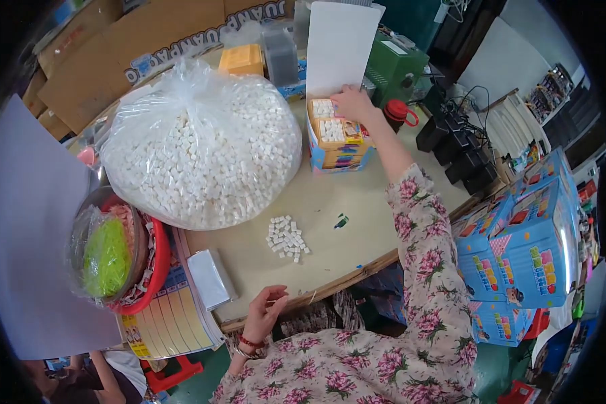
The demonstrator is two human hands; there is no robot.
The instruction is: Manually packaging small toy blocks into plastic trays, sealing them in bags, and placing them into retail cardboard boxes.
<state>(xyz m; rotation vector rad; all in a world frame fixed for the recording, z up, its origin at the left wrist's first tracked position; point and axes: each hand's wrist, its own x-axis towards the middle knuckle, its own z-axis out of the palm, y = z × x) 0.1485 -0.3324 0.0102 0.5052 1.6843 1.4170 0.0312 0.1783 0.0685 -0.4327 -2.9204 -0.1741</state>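
My right hand [354, 105] reaches into an open cardboard display box [314, 153] at the far middle of the table. Its fingers are bent down over the contents; what they grip is hidden. Small orange packs [352, 135] and white cube-like pieces [330, 130] fill the box, whose white lid [343, 47] stands upright. At the near table edge hovers my left hand [264, 315], loosely curled with fingers apart, holding nothing. Just beyond it lies a loose pile of white pieces [286, 237]. A large clear bag [202, 151] full of similar pieces sits to the left.
A silvery-white box [211, 279] lies left of my left hand, near a red basin [160, 269] with a bowl and bright green material [106, 259]. A red-lidded container [398, 111] and green metal box [396, 67] stand beyond my right forearm. Blue cartons [528, 249] are stacked right.
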